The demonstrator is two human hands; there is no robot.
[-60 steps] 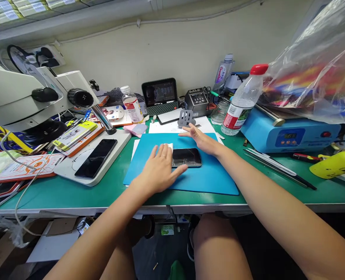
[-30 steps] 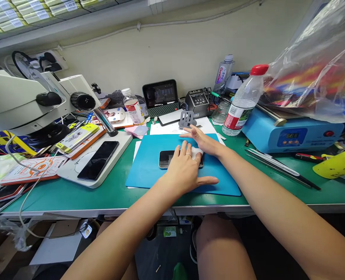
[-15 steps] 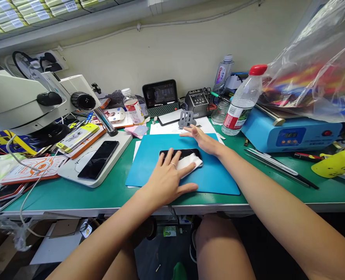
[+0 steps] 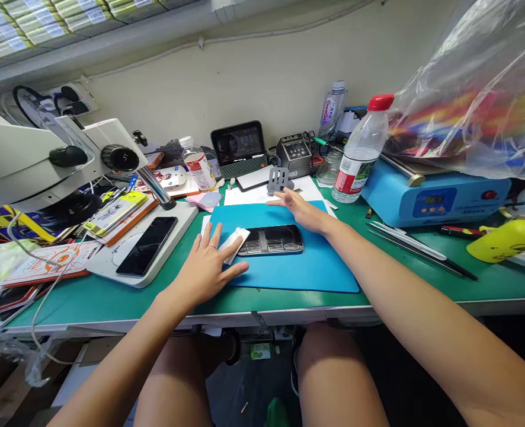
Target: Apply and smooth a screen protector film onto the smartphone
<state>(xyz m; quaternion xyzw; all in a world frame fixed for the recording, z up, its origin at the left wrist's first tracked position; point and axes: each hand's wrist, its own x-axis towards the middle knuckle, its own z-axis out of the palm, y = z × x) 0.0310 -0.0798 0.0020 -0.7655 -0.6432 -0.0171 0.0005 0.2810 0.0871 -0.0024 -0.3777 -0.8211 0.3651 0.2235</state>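
Observation:
A black phone lies flat on the blue mat, its glossy surface showing bright streaked reflections. Just left of it my left hand is spread palm down, with a ring on one finger. A folded white tissue sticks out from under that hand's index finger, at the phone's left end; the palm hides part of it. My right hand hovers near the phone's upper right corner, fingers stretched to the left and holding nothing. Behind its fingertips stands a grey slotted holder.
On the left, a microscope has another black phone on its base. Bottles, including a red-capped one, stand at the back. To the right are tweezers, a blue heating unit and a yellow bottle.
My left hand has slid left off the phone, and the white tissue has moved with it, uncovering most of the screen. My right hand stays beside the phone. The view has shifted slightly.

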